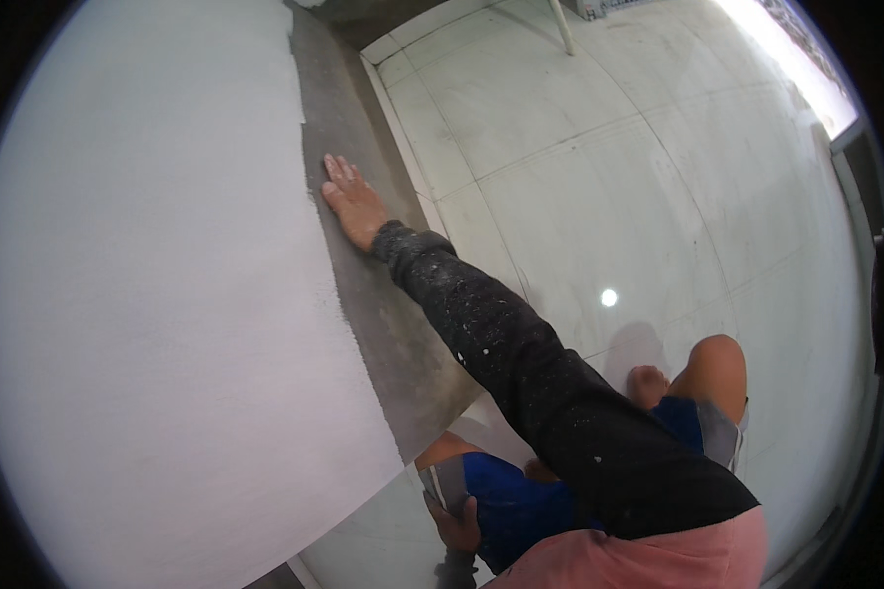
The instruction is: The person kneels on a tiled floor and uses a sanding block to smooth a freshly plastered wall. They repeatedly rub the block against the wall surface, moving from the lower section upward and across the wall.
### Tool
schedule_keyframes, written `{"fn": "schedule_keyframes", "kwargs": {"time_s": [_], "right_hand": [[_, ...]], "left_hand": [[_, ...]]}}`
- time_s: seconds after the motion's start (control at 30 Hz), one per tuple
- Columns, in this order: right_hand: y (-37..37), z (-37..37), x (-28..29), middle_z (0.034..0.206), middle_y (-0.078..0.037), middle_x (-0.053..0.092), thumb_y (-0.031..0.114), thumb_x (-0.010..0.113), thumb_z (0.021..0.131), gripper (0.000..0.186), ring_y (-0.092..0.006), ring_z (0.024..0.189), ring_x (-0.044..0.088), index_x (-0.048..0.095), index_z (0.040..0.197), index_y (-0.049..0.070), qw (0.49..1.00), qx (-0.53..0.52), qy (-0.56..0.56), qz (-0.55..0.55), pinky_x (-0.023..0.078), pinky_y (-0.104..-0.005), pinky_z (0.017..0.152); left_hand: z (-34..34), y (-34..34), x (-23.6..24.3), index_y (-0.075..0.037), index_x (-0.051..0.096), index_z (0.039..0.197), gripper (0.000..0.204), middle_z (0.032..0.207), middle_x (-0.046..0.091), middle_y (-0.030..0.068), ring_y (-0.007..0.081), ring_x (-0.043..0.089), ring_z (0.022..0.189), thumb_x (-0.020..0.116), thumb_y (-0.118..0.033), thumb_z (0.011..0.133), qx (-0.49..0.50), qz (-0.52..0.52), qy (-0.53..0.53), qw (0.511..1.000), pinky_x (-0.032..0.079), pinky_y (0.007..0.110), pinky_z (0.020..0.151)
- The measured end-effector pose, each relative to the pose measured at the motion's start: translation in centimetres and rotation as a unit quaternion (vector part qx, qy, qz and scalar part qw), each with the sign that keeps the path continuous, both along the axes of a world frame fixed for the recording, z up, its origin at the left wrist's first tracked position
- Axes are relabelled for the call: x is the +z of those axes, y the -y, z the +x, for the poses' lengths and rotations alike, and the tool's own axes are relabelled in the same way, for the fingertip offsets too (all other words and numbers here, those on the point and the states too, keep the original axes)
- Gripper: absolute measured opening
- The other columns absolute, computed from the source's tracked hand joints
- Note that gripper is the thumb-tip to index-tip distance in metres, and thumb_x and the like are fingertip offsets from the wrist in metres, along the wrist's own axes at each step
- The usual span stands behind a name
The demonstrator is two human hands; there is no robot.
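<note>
A wall fills the left half, its upper part coated smooth white (157,294) and the strip along its base bare grey (388,344). The border between them is ragged. My right hand (357,203) lies against the grey strip close to that border, fingers stretched out and nothing in them. The black sleeve (521,344) on that arm is speckled with white. At the bottom my left hand (454,525) rests on my left thigh by the blue and grey shorts (511,491), thumb apart from the fingers; its fingertips show only partly.
Pale floor tiles (560,187) with dark joints spread to the right, meeting the wall along a light edging strip (398,128). A thin pale pole (562,27) stands at the far side. My bare foot (648,386) is on the floor, below a bent knee (717,363).
</note>
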State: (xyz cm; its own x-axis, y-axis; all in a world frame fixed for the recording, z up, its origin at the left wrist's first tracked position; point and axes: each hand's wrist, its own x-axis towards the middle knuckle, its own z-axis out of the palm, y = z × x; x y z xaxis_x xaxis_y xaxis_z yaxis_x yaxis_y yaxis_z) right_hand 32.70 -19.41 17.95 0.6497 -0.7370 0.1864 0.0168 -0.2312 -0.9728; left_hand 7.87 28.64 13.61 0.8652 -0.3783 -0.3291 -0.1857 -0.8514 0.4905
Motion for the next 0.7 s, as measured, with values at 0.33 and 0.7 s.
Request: {"fn": "schedule_keyframes", "kwargs": {"time_s": [0.33, 0.7], "right_hand": [[-13.5, -11.6, -1.8, 0.169, -0.016, 0.021, 0.028, 0.039, 0.103, 0.062, -0.0345, 0.156, 0.018, 0.031, 0.160, 0.007, 0.995, 0.007, 0.041, -0.092, 0.016, -0.0502, 0.125], [-15.8, -14.3, 0.1, 0.169, -0.019, 0.018, 0.052, 0.022, 0.109, 0.067, -0.0377, 0.157, 0.013, 0.024, 0.163, 0.013, 0.983, 0.059, 0.117, -0.130, 0.009, -0.0550, 0.126]], "left_hand": [[10.9, 4.8, -5.2, 0.003, 0.065, 0.128, 0.073, 0.113, 0.072, 0.0266, 0.0473, 0.068, 0.107, 0.066, -0.058, 0.088, -0.132, -0.022, 0.080, 0.988, 0.051, 0.050, 0.096], [7.2, 7.9, -3.1, 0.003, 0.064, 0.128, 0.059, 0.128, 0.064, 0.0240, 0.0397, 0.058, 0.123, 0.067, -0.042, 0.089, -0.060, -0.172, -0.097, 0.978, 0.043, 0.046, 0.107]]}}
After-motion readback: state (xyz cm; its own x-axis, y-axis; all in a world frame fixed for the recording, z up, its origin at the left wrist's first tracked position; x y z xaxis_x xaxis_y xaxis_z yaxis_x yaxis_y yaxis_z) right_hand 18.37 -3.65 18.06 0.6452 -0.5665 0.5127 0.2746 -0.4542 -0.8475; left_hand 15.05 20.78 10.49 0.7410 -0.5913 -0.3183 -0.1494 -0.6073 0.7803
